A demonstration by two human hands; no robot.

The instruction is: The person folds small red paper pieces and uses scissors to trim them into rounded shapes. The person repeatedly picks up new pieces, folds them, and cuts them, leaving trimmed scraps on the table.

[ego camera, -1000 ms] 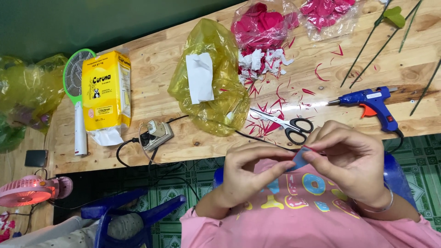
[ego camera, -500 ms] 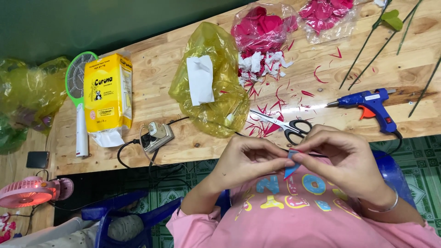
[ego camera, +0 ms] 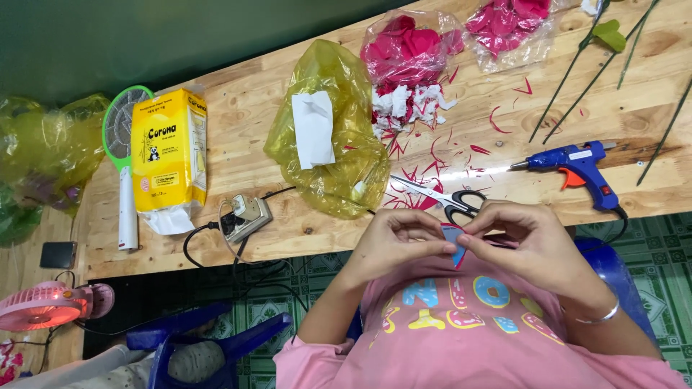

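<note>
Pinching a small pale petal piece (ego camera: 454,241) between left hand (ego camera: 396,241) and right hand (ego camera: 530,241), thumbs and forefingers pressed together, close over the lap for fine control. Scissors (ego camera: 443,198) and blue glue gun (ego camera: 577,169) lying on the bench (ego camera: 238,137) edge, within reach.

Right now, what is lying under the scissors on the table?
Under the scissors lie thin red paper trimmings on the bare wooden table. The left hand and right hand cover the handles' near edge, so anything beneath there is hidden.
</note>
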